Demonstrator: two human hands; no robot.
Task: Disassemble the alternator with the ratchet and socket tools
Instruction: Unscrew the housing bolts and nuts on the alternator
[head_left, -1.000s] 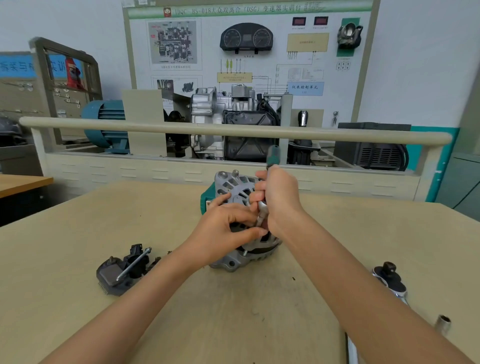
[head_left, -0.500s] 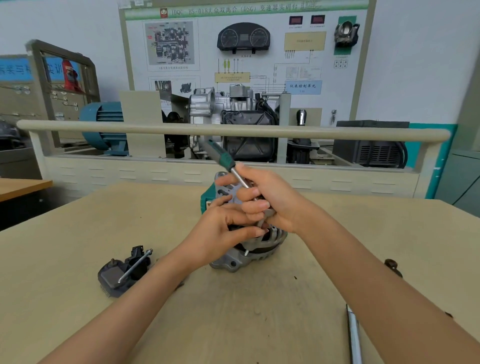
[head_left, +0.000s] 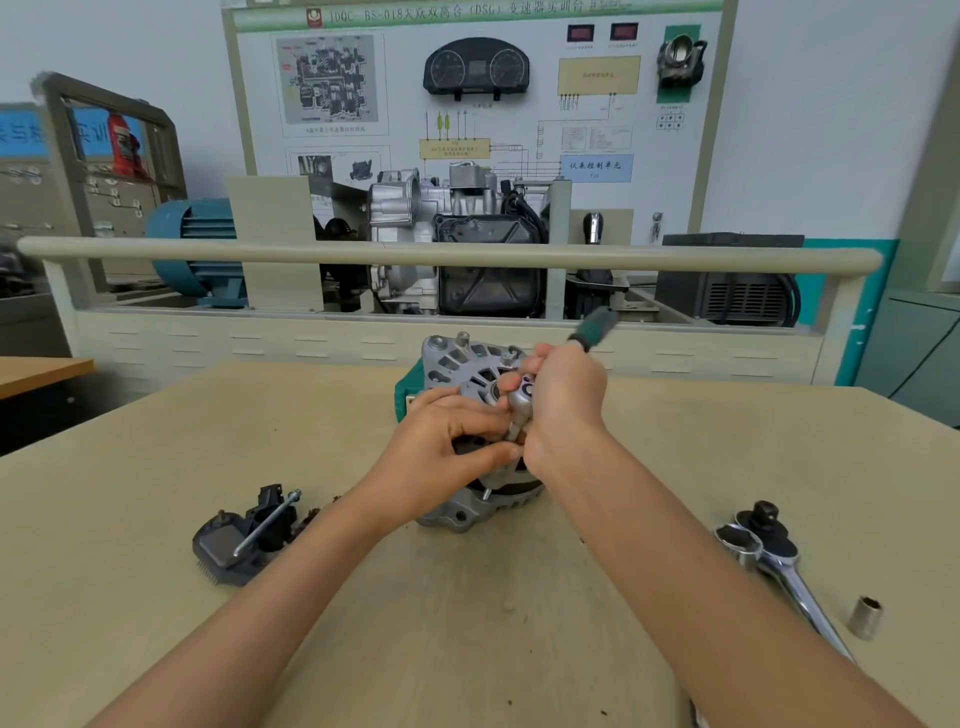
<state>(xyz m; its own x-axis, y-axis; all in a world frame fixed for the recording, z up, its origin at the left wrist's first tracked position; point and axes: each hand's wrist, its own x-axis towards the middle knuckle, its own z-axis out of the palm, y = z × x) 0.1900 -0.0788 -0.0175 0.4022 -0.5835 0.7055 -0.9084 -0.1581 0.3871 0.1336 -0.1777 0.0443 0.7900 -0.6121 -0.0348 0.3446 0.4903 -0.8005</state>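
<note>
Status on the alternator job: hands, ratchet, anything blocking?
Right hand grips ratchet at its head, green handle up-right. Left hand pinches socket on alternator. Nothing blocking; spare ratchet and loose socket lie right.

Alternator (head_left: 470, 358): silver cast housing with slotted vents, standing tilted on the table, vented face toward the camera, its middle covered by the hands.
Ratchet in use (head_left: 521, 396): chrome head over the alternator's middle, dark green grip (head_left: 594, 326) angled up to the right; the shaft between them is hidden.
Second ratchet (head_left: 779, 566): chrome, black knob on its head, lying flat on the table at right, well apart from the alternator.
Loose socket (head_left: 866, 617): short silver cylinder, upright, just beside the second ratchet's handle.
Removed part (head_left: 234, 540): dark grey piece left of the alternator, a long bolt (head_left: 267, 522) lying across it.
</note>
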